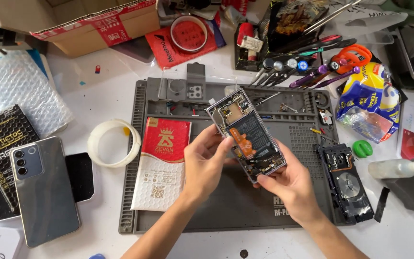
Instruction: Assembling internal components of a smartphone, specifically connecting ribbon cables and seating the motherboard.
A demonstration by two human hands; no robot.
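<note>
Both my hands hold an opened smartphone [245, 132] above a grey repair mat [288, 201]. Its back cover is off, showing a dark battery, an orange flex cable and circuit parts. My left hand [206, 160] grips its left long edge, thumb on top. My right hand [287, 184] holds the lower end from below. The phone is tilted, top end pointing away from me.
A red and white packet [161, 165] lies on the mat's left part. A removed black inner plate [348, 184] rests at the mat's right edge. A silver phone back cover [44, 192], tape rolls [113, 143], a cardboard box [82, 21], screwdrivers [312, 72] and a small bottle [396, 168] surround the mat.
</note>
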